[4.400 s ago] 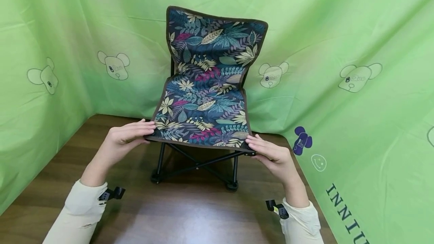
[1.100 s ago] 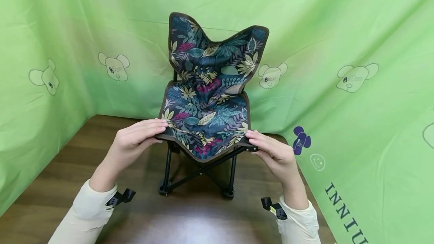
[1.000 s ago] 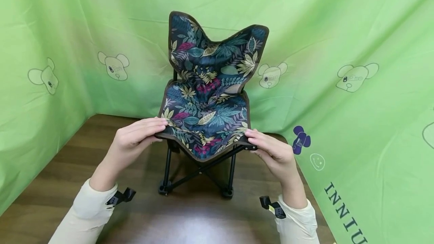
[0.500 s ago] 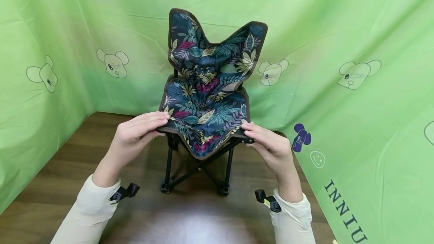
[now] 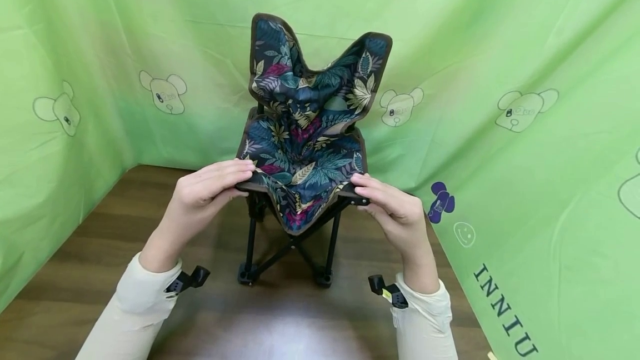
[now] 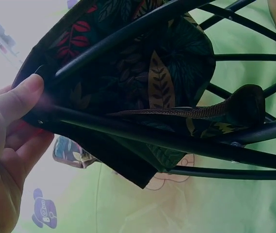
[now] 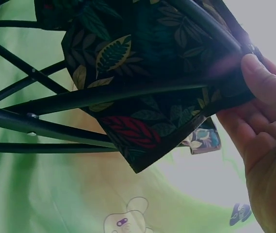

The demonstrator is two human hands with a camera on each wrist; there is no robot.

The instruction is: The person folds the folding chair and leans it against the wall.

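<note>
A small folding chair [image 5: 307, 143] with leaf-print fabric stands on the wooden floor [image 5: 100, 249] near the back corner, between the two hands. The left hand [image 5: 207, 193] pinches the seat's front-left corner, thumb under, fingers on top; the right hand [image 5: 390, 210] pinches the front-right corner the same way. The chair stands upright — backrest away from the person, seat sagging to a point in front. Green printed cloth [image 5: 525, 71] hangs close behind and to both sides.

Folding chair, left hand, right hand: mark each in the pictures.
folding chair [image 5: 305, 151], head view, on the leaf-print seat fabric.
left hand [image 5: 207, 190], head view, on the back of the hand.
right hand [image 5: 392, 210], head view, on the back of the hand.
</note>
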